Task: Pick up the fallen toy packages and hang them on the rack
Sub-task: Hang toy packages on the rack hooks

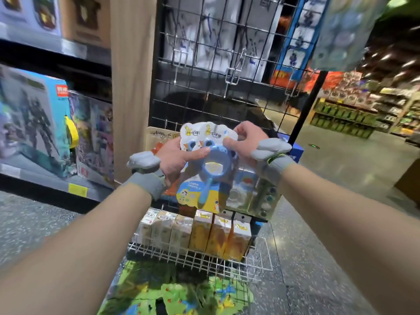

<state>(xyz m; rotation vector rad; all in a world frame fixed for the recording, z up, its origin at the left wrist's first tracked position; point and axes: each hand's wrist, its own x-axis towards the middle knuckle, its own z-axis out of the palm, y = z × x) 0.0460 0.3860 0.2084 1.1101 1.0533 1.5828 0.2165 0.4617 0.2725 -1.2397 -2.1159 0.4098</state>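
**Both hands hold the toy package upright, below the rack's bare hooks.**

The left hand lays its thumb flat across the card's face, its fingers hidden behind. The right hand pinches the upper right edge between thumb and curled fingers. Between them the toy package stands with its long axis vertical and its header uppermost, in front of other hung packs low on the rack. Whether it touches them cannot be told. The free hooks jut out above the header, and the right hand is nearer to them. The move ahead looks like a lift straight up, then a push onto a prong. The hang hole cannot be made out.
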